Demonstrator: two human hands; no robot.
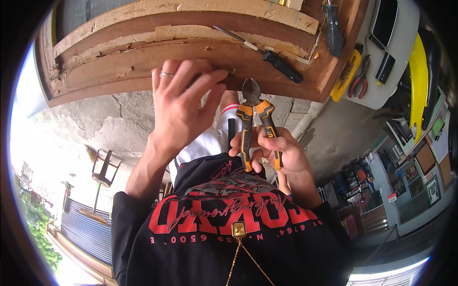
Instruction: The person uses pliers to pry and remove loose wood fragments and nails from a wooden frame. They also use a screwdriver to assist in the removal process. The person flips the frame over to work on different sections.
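As the cutting pliers (253, 99) are held: both orange-and-black handles are gripped from below by the right hand (288, 148), thumb on one side and fingers on the other, presumably so that they can be spread and squeezed single-handed.
Jaws: slightly parted, it seems, and directed toward the wooden frame (112, 83), just short of its near edge.
Left hand: the hand (183, 107) is held over the near rail, fingers loosely bent, thumb and forefinger apart; nothing is seen between them (contact with the wood cannot be told).
Small bit on the rail: a pale speck (232, 72) is seen just beside the forefinger (too small to be identified).
Screwdrivers: one (281, 66) is laid slantwise on the rail, a second (335, 35) at the frame's right side, both apparently placed within easy reach.
Side surface: on the pale top (405, 28), red-handled pliers (361, 81) and a yellow brush (346, 76) are set, likely as ready spares.
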